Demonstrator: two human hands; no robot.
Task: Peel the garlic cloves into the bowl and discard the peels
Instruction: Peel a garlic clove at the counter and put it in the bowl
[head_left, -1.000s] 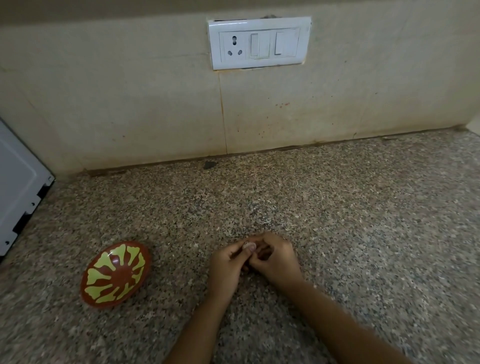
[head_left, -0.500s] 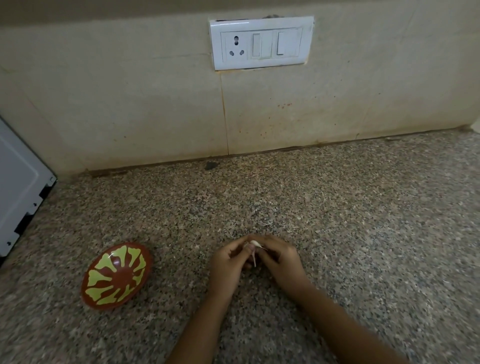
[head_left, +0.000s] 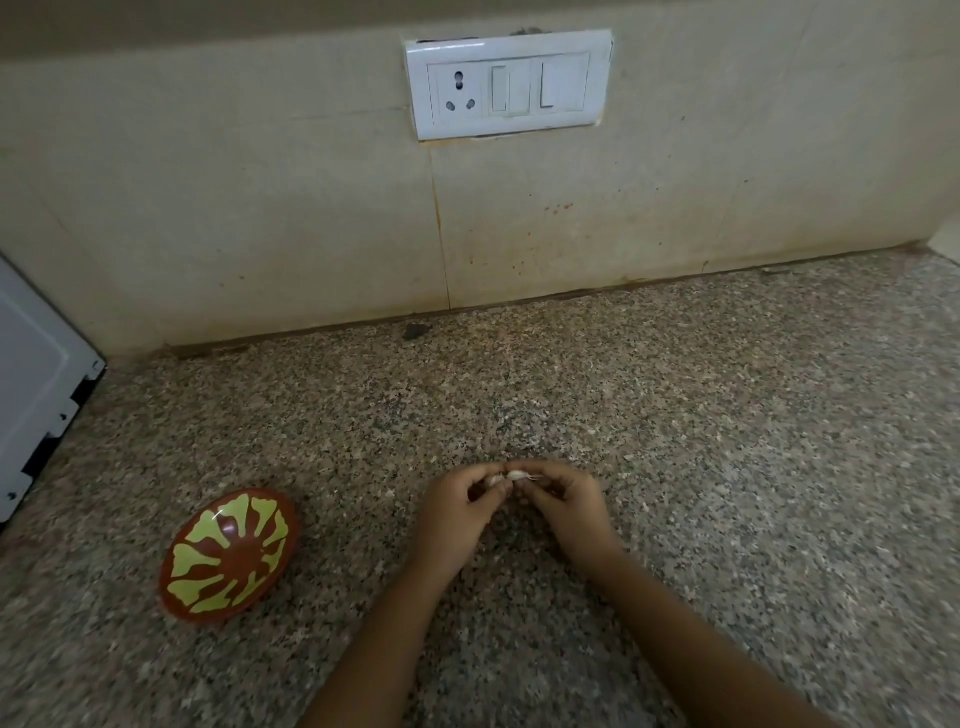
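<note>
Both hands meet over the speckled granite counter (head_left: 675, 441). My left hand (head_left: 457, 512) and my right hand (head_left: 563, 501) pinch a small white garlic clove (head_left: 511, 476) between their fingertips. A thin strip of peel sticks out to the right of the clove. A brown bowl (head_left: 228, 556) with a yellow-green leaf pattern sits on the counter to the left of my hands. I see nothing inside the bowl.
A white appliance (head_left: 36, 384) stands at the left edge. The tiled wall (head_left: 260, 208) behind carries a white socket and switch plate (head_left: 506, 83). A small dark speck (head_left: 417, 331) lies at the base of the wall.
The hands stay together on the clove. A strip of white peel came loose and now points to the right instead of hanging down. The view has shifted slightly.
</note>
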